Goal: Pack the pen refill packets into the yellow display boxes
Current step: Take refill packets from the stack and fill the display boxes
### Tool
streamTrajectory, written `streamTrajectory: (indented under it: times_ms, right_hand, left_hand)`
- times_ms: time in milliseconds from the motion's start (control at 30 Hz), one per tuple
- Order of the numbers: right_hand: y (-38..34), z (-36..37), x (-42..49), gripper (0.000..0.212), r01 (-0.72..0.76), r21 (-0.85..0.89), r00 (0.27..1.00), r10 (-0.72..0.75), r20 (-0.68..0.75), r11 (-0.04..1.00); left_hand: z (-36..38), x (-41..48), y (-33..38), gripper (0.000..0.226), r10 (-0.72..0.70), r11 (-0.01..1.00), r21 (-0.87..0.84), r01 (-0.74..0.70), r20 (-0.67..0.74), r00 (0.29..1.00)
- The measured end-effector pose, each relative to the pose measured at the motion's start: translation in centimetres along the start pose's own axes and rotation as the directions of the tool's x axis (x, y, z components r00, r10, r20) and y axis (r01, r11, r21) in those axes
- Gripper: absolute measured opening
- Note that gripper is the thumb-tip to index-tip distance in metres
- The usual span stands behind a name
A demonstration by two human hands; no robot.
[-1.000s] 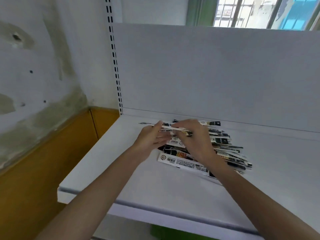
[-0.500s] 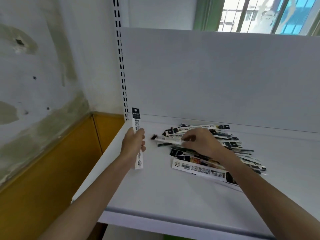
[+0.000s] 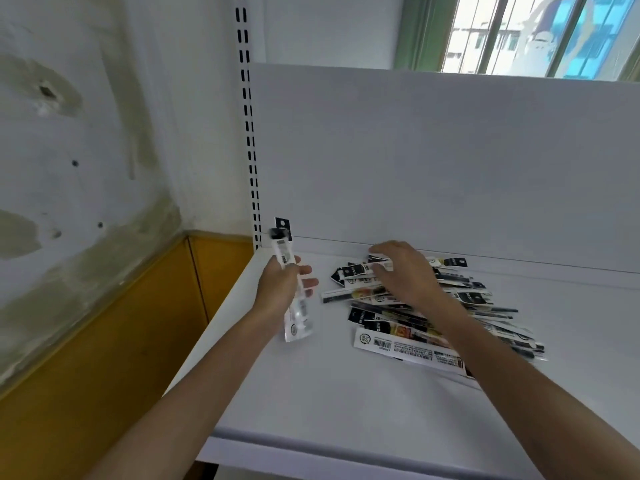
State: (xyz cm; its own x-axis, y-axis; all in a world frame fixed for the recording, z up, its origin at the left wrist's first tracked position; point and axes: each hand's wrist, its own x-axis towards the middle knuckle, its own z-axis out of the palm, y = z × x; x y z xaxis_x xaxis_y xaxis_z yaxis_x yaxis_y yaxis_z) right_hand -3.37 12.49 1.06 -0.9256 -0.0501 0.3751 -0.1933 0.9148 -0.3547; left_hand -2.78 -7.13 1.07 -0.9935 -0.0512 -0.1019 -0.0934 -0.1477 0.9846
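Left hand (image 3: 280, 289) clamps its fingers on blurred upright packets (image 3: 282, 249); right hand (image 3: 405, 275) covers pile (image 3: 471, 297), fingers' state unclear.

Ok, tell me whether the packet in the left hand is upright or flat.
Upright, slightly tilted: the left hand grips the packet mid-length, black header topmost.

small shop or its stockroom, stationery trade. white metal retail shelf (image 3: 346, 393) with plain back panel (image 3: 433, 161); slotted upright (image 3: 247, 133) for adjustable brackets at its left edge. loose pile of pen refill packets (image 3: 478, 299) on it, barcoded, with hang-hole headers. stained plaster wall (image 3: 86, 150), yellow dado (image 3: 104, 341), barred window (image 3: 519, 32) behind.
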Motion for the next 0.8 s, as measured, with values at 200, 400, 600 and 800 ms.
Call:
streamTrajectory:
  times_ms: [200,400,600,800]
  right_hand:
    - [1.8,0.7,1.4,0.029,0.095,-0.361,0.983,-0.03,0.183,0.928]
    - [-2.7,-0.3,1.3,0.018,0.159,0.008,0.979,-0.157,-0.132,0.987]
    - [-7.5,-1.1,-0.6,0.017,0.08,0.388,0.996,-0.092,0.012,0.918]
    - [-3.6,-4.4,-3.5,0.027,-0.022,0.456,1.0,0.022,0.006,0.89]
  left_hand:
    - [-0.4,0.2,0.7,0.013,-0.031,0.998,0.064,0.027,0.063,0.998]
    - [0.2,0.5,1.1,0.017,-0.041,0.998,0.056,0.038,0.061,0.997]
    - [3.2,0.1,1.1,0.038,0.137,0.953,0.247,-0.178,0.176,0.975]
    - [6.5,-1.2,1.3,0.031,0.202,0.9,0.314,-0.303,0.317,0.927]
